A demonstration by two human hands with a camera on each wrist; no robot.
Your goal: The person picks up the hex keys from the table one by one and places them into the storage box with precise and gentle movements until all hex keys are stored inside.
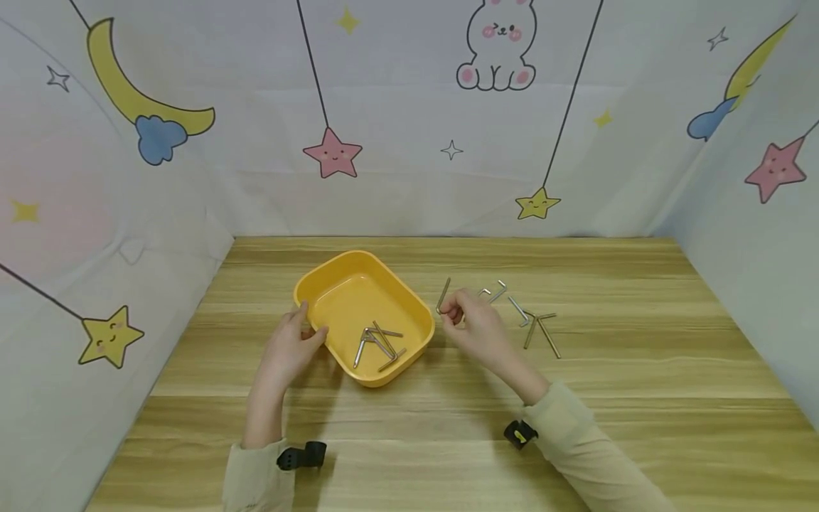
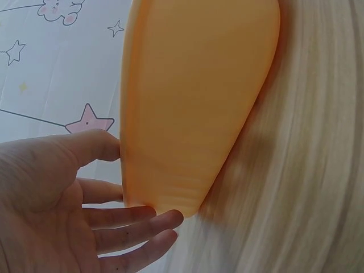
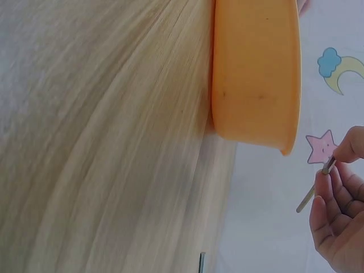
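An L-shaped hex key (image 1: pixel 444 293) is pinched between the thumb and fingers of my right hand (image 1: pixel 476 327), just right of the yellow tray (image 1: pixel 367 263). In the right wrist view the key (image 3: pixel 307 200) slants down from the fingertips. My left hand (image 1: pixel 288 348) touches the tray's left rim with extended fingers; in the left wrist view some fingertips (image 2: pixel 170 219) rest against the tray's outer wall (image 2: pixel 193 102). Several hex keys (image 1: pixel 384 348) lie crossed inside the tray's near end.
To the right of my right hand, several silver and bronze-coloured hex keys (image 1: pixel 547 336) lie loose on the wooden table (image 1: pixel 640 398); the hand partly hides some. A printed cloth (image 1: pixel 409 199) encloses the back and sides. Each wrist carries a black strap mount (image 1: pixel 301 456).
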